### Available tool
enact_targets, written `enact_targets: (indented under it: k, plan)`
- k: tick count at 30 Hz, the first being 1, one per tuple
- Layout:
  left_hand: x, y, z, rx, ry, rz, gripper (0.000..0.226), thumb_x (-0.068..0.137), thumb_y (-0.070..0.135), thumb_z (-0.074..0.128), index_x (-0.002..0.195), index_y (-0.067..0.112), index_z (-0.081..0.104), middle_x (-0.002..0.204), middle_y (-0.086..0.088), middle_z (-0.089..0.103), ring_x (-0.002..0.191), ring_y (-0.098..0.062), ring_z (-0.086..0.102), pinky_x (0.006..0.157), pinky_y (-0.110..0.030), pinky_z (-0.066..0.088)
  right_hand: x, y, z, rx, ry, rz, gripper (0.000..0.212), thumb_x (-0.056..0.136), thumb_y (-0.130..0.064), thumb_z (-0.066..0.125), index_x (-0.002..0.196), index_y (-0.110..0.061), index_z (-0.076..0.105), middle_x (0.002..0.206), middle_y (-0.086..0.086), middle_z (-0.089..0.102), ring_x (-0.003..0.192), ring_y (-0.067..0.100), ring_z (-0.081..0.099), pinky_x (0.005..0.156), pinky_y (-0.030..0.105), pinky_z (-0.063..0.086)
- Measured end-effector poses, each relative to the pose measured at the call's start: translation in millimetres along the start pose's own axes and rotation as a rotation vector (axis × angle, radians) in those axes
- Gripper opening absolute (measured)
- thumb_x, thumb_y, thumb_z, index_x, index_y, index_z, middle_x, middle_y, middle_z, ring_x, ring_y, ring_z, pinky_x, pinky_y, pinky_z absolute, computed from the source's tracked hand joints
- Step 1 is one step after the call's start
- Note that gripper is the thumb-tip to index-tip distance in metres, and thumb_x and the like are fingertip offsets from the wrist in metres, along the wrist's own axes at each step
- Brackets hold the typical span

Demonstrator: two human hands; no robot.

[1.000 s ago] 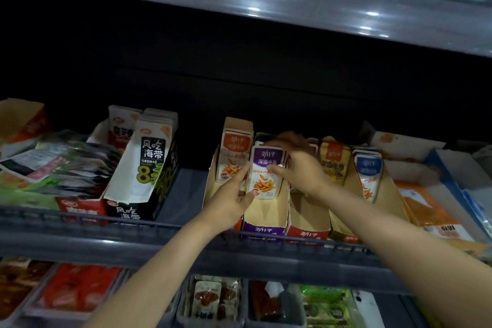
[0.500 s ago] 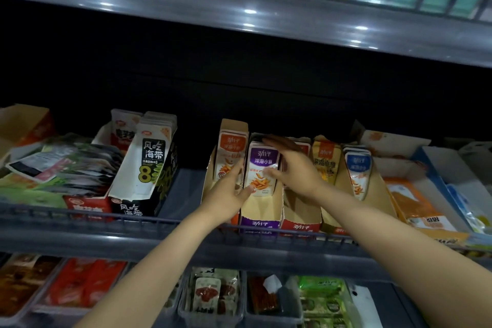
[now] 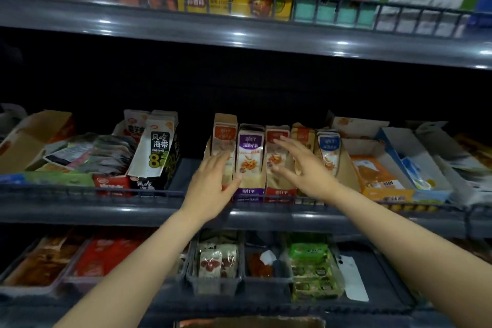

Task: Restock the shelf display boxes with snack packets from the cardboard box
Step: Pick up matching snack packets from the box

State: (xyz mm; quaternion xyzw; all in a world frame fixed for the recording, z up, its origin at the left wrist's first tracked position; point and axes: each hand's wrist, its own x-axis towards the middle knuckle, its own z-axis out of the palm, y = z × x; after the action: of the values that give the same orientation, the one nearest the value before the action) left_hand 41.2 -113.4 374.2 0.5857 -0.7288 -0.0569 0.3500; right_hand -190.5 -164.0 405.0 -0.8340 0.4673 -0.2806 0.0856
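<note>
Both hands have come off the purple packets [image 3: 250,153] since 0.5 s ago: your left hand [image 3: 213,181] and right hand [image 3: 303,170] flank them w/ fingers straight, holding nothing. Packets stand upright in the purple display box [image 3: 249,190]. They look light, soft and slick (foil, prob.), so pinch the next batch from the cardboard box [image 3: 250,323] by the top seals.

1. A row of display boxes [image 3: 249,190] stands side by side on the middle shelf [image 3: 106,210], with packets [image 3: 250,152] upright inside.
2. The left hand [image 3: 210,184] is before the leftmost box, and the right hand [image 3: 300,170] is before the third.
3. The cardboard box [image 3: 250,323] lies below, nearest.
</note>
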Motion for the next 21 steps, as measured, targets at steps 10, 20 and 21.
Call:
enact_targets:
  k: [10, 20, 21]
  plan:
    - [-148, -24, 67, 0.091, -0.204, 0.054, 0.077, 0.087, 0.071, 0.02, 0.148, 0.024, 0.027, 0.15, 0.006, 0.033, 0.139, -0.012, 0.026, 0.114, -0.034, 0.026, -161, 12, 78, 0.001, -0.16, 0.033, 0.069, 0.088, -0.052, 0.055, 0.147, -0.038, 0.023, 0.155, -0.017, 0.018, 0.142, 0.001, 0.016, 0.116, 0.028, 0.02]
    - [-232, -95, 165, 0.261, -0.648, -0.173, 0.077, 0.092, 0.063, 0.033, 0.152, 0.023, 0.007, 0.159, 0.002, 0.012, 0.145, -0.019, 0.015, 0.117, -0.042, 0.019, -257, 77, 186, -0.025, -0.484, 0.346, 0.076, 0.087, -0.06, 0.05, 0.15, -0.033, 0.017, 0.158, -0.01, 0.01, 0.145, 0.015, 0.014, 0.116, 0.036, 0.023]
    - [-239, -102, 173, 0.286, -0.697, -0.199, 0.078, 0.091, 0.065, 0.031, 0.152, 0.023, 0.007, 0.159, 0.002, 0.011, 0.145, -0.02, 0.016, 0.116, -0.044, 0.02, -264, 80, 195, 0.005, -0.493, 0.406, 0.075, 0.088, -0.058, 0.051, 0.15, -0.032, 0.018, 0.158, -0.009, 0.011, 0.145, 0.015, 0.015, 0.116, 0.036, 0.022]
